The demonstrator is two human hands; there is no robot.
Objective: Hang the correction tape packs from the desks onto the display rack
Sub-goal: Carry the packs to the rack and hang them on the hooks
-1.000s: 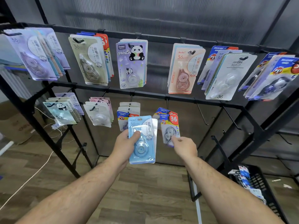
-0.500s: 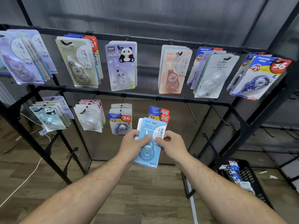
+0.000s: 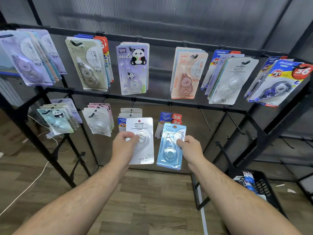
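On the display rack (image 3: 152, 100) both rails are mostly stocked, with bare hooks (image 3: 205, 119) only toward the right end of the lower rail. In front of that rail's middle, left hand (image 3: 123, 146) pinches a white pack (image 3: 145, 156) between thumb and fingers, right hand (image 3: 191, 148) does the same on a blue pack (image 3: 169, 153), both upright, neither hung, so this looks like the sort-and-hang step. Next move probably needs each pack matched to its stack or a bare hook, then its hang hole (image 3: 139, 120) lined up with the hook tip and slid on.
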